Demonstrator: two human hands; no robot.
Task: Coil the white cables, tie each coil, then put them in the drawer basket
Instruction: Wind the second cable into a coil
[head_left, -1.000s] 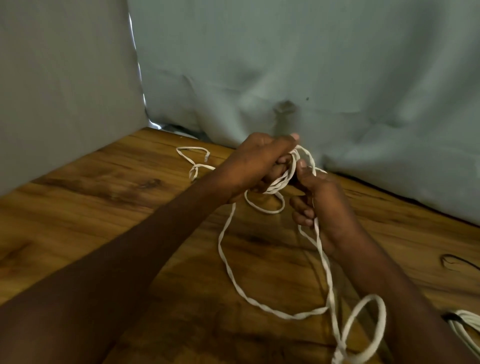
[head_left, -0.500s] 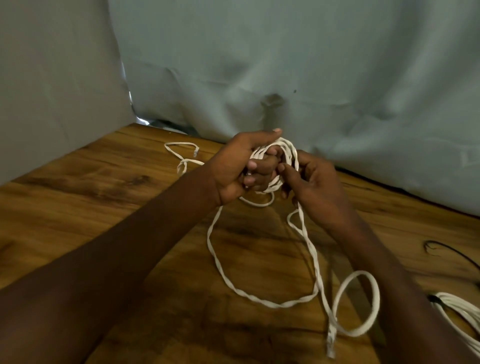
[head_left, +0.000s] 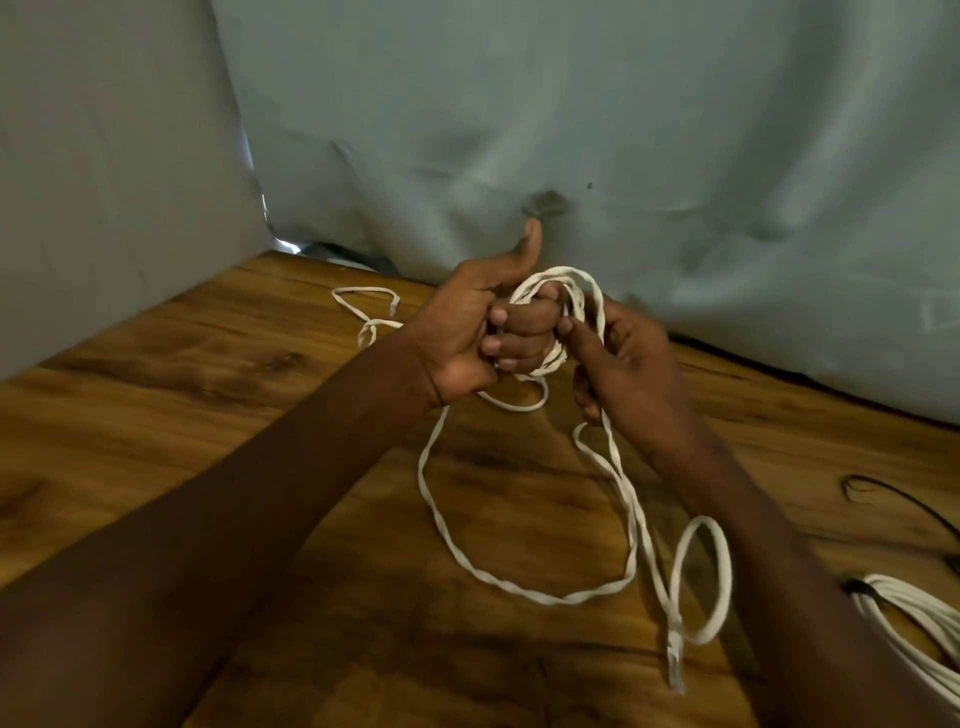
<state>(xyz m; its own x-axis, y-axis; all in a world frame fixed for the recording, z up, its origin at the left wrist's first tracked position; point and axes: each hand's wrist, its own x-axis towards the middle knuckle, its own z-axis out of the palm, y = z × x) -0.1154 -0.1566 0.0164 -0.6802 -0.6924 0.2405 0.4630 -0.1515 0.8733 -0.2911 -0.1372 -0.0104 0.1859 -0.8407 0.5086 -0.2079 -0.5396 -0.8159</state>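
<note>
Now my left hand (head_left: 467, 332) curls its fingers through the small coil of the flat white cable (head_left: 558, 312), thumb up; my right hand (head_left: 623, 364) pinches one strand; its loose tail lies on the wooden tabletop (head_left: 182, 395).

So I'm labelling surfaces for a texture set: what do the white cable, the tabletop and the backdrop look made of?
White cable: flat, matte, probably plastic-jacketed; it bends limply and ends in a clear plug.
Tabletop: brown wood grain with knots, slightly glossy; solid wood or laminate, I cannot tell.
Backdrop: pale cloth, matte, with creases and folds.
</note>
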